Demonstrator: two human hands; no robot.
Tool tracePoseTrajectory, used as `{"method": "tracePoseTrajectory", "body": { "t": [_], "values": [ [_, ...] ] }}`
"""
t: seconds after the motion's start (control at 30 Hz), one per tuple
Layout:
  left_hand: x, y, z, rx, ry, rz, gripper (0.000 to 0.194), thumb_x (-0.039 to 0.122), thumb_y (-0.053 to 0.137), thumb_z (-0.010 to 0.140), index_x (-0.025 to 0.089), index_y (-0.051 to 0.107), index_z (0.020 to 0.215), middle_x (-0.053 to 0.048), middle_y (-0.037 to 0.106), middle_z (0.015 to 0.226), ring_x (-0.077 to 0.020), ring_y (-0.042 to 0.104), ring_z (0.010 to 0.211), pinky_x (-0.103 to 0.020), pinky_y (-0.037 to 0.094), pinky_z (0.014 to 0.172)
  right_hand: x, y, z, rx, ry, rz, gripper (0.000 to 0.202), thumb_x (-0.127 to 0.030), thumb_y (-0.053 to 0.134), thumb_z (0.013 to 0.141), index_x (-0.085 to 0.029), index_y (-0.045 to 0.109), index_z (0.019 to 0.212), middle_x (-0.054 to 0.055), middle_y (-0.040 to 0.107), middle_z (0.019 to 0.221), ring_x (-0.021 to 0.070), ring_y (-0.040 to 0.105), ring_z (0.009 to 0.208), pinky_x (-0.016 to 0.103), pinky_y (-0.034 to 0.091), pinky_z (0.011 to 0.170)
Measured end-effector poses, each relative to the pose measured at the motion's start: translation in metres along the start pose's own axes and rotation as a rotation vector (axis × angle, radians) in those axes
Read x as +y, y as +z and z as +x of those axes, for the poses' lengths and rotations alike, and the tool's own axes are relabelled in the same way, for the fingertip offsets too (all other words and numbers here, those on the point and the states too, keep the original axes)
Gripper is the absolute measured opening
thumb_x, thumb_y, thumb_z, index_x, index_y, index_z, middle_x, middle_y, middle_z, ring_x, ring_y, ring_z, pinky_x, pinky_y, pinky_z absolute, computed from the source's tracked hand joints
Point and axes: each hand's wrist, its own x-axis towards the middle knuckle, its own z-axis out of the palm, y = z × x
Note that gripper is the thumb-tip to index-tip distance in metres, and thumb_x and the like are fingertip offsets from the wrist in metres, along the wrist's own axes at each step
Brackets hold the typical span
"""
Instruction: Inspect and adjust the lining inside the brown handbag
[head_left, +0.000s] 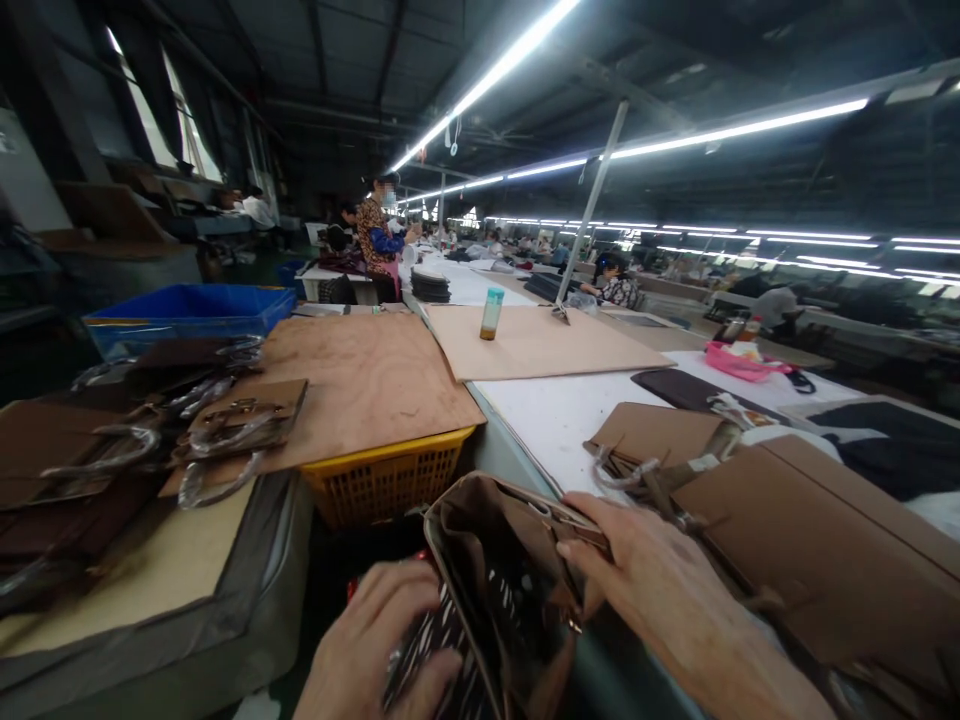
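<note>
An open brown handbag (495,530) is held upright in front of me at the bottom centre, its lining showing. My right hand (645,570) pinches the bag's right upper edge between thumb and fingers. Beside the bag's left edge is my left hand (382,640), slightly blurred, its thumb and fingers apart and nothing seen between them. Dark patterned cloth with white streaks shows behind and below the left hand. More brown bags (832,530) lie on the white table to the right.
Bags with plastic-wrapped handles (247,425) lie at left, near a blue bin (195,310). A yellow crate (390,478) stands under a brown board (367,380). A bottle (491,314) stands on a pale board (547,345). A person (381,235) stands farther back.
</note>
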Motion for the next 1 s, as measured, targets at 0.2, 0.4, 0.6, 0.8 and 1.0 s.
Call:
{"method": "tracePoseTrajectory", "body": {
  "t": [0.2,0.4,0.6,0.8,1.0],
  "values": [
    [0.007,0.009,0.064,0.255,0.360,0.210,0.027,0.010,0.053,0.077,0.020,0.052,0.103,-0.009,0.050,0.121,-0.0218,0.046,0.112,-0.041,0.043,0.094,0.005,0.016,-0.004,-0.052,-0.045,0.086,0.028,-0.023,0.050,0.081,-0.024,0.060,0.106,0.006,0.066,0.102,0.0270,0.059,0.090,0.037,0.043,0.075],
    [0.006,0.018,0.081,-0.020,0.457,0.183,0.031,0.000,0.048,0.075,0.022,0.055,0.096,-0.005,0.045,0.126,-0.0169,0.043,0.116,-0.033,0.038,0.099,0.017,0.017,-0.007,-0.101,-0.024,0.253,0.025,-0.028,0.052,0.076,-0.024,0.064,0.098,0.005,0.065,0.100,0.0277,0.056,0.096,0.032,0.040,0.071],
    [0.013,0.013,0.071,-0.144,0.354,0.168,0.010,0.010,0.056,0.077,0.019,0.057,0.078,-0.003,0.049,0.121,-0.0161,0.051,0.104,-0.029,0.042,0.092,0.019,0.021,-0.008,-0.207,-0.072,0.568,0.015,-0.024,0.054,0.073,-0.021,0.064,0.084,-0.002,0.062,0.074,0.0197,0.055,0.073,0.026,0.038,0.065],
    [0.018,0.005,0.062,-0.219,0.226,0.249,0.005,0.016,0.061,0.078,0.019,0.060,0.075,-0.002,0.054,0.115,-0.0180,0.052,0.102,-0.032,0.043,0.090,0.019,0.054,-0.006,-0.386,-0.087,0.927,0.016,-0.023,0.054,0.072,-0.016,0.062,0.084,-0.004,0.055,0.069,0.0143,0.049,0.064,0.022,0.036,0.055],
    [0.016,0.017,0.052,-0.218,0.277,0.425,0.017,0.006,0.060,0.073,0.018,0.061,0.084,-0.004,0.051,0.119,-0.0250,0.040,0.112,-0.044,0.036,0.098,0.020,0.087,-0.012,-0.368,0.016,1.025,0.023,-0.029,0.057,0.071,-0.015,0.062,0.089,-0.002,0.057,0.072,0.0162,0.050,0.067,0.024,0.040,0.058]
  ]
}}
